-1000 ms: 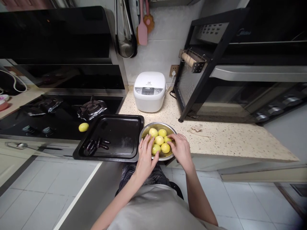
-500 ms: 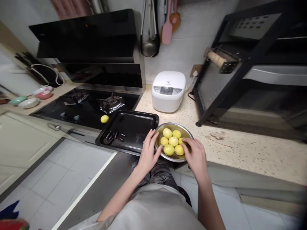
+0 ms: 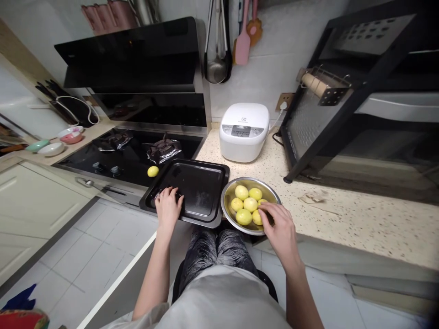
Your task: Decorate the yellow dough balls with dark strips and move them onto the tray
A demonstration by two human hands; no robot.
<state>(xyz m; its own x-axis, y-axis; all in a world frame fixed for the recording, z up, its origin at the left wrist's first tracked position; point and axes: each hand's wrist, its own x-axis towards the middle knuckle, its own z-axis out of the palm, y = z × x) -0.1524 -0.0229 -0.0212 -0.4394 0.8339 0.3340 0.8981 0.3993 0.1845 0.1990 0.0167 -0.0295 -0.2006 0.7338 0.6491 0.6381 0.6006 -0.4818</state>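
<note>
Two hands working at a kitchen counter, one on a black baking tray, one in a metal bowl of yellow fruit.

The white rice cooker (image 3: 244, 131) at the far side of the speckled counter (image 3: 343, 214) is showing the brand "Electrolux" above its display panel; the writing on the panel is too small to read. The left hand (image 3: 168, 208) is resting on the near left corner of the black baking tray (image 3: 202, 187), fingers loosely spread and lying over some small dark items there, gripping nothing that I can make out. The right hand (image 3: 279, 226) is reaching into the metal bowl (image 3: 229, 196) just right of the tray, fingers curled together on the yellow fruit (image 3: 250, 204) at the bowl's near right side. A single yellow fruit (image 3: 152, 171) is lying on the black hob (image 3: 113, 157), just left of the tray.
</note>
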